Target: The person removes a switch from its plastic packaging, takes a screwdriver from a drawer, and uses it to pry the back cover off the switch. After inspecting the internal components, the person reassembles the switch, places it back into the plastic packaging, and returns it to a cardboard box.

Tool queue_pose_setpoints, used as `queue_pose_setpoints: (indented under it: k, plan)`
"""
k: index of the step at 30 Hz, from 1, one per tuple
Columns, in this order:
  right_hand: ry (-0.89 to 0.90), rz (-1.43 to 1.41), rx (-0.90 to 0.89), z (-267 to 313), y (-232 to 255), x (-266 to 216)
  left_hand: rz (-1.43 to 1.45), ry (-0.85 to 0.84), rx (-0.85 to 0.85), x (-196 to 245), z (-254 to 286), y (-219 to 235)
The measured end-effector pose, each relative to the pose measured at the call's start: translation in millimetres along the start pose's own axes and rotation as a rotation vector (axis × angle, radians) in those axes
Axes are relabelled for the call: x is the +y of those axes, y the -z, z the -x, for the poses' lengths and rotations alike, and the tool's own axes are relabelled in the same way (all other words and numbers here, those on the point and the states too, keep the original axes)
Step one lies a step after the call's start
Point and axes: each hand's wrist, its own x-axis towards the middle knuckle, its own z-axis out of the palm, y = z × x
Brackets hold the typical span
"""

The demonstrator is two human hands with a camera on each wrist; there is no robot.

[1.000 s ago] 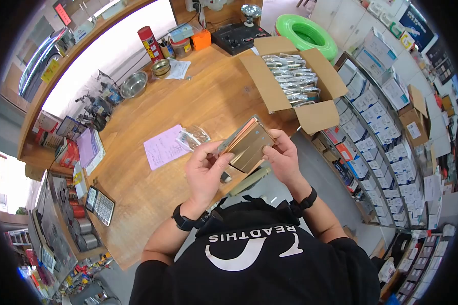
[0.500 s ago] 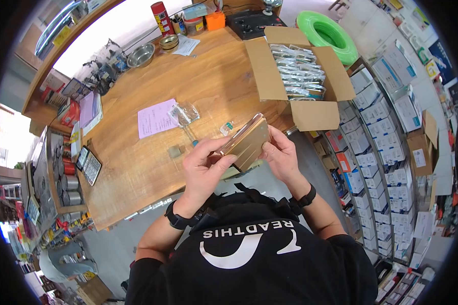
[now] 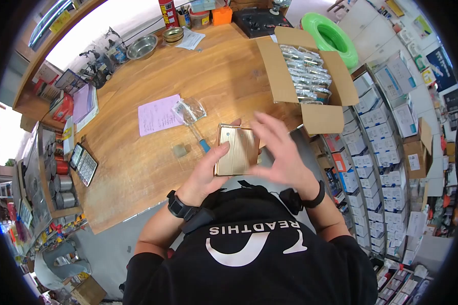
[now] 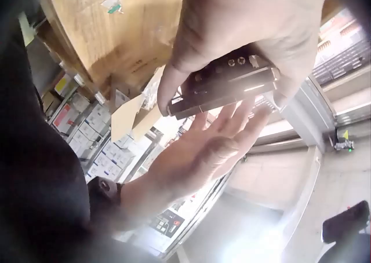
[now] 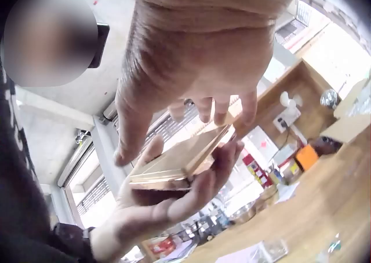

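I see the left hand [image 3: 202,175] gripping the gold panel [image 3: 235,155] by its sides at the desk's [image 3: 132,178] near edge, probably leaving its face accessible to the right hand [image 3: 285,160], open close by. My left wrist view shows screw-like fittings [image 4: 236,62] on the dark underside; the head view shows the gold face.

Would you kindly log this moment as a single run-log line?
left hand: grips gold switch panel | right hand: open, beside panel | blue-handled screwdriver: on wooden table
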Motion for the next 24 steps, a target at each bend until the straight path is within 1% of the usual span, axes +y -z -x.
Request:
queue_pose_setpoints:
  k: [1, 3, 5, 7, 8, 9, 11, 12, 14, 15, 17, 19, 23, 24]
  plan:
    - [-0.001, 0.018, -0.010, -7, -4, -7, 0.015, -0.002, -0.015, 6, -1, 3]
    - [0.063, 0.150, -0.161, -19, -12, -20, -0.148, 0.010, 0.093, 16, -1, 10]
    - [0.042, 0.200, -0.175, -27, -19, -19, -0.142, -0.014, 0.068, 22, -4, 18]
    - [0.021, 0.099, -0.059, -30, -28, -14, -0.080, 0.010, -0.039, 32, -8, 19]
    - [0.024, 0.085, -0.032, -32, -31, -15, -0.164, -0.014, -0.070, 37, -8, 16]
    - [0.012, 0.094, -0.040, -33, -34, -14, -0.150, -0.006, -0.075, 41, -9, 18]
    - [0.037, 0.054, 0.030, -33, -37, -11, -0.233, -0.026, -0.156, 46, -13, 21]
    - [0.033, 0.064, 0.026, -34, -37, -9, -0.181, 0.015, -0.160, 49, -14, 20]
    - [0.055, -0.005, 0.096, -36, -36, -6, -0.190, -0.017, -0.192, 49, -20, 22]
    - [0.056, -0.003, 0.087, -38, -34, -5, -0.206, -0.052, -0.213, 48, -23, 23]
    - [0.042, 0.061, 0.065, -42, -36, -4, -0.264, -0.053, -0.195, 49, -26, 28]
    - [0.032, 0.092, 0.065, -43, -37, -4, -0.416, -0.102, -0.194, 49, -27, 28]
    - [0.044, 0.153, 0.065, -47, -42, -4, -0.361, -0.095, -0.201, 59, -27, 31]
    - [0.047, 0.149, 0.068, -48, -45, -2, -0.530, -0.094, -0.191, 66, -25, 29]
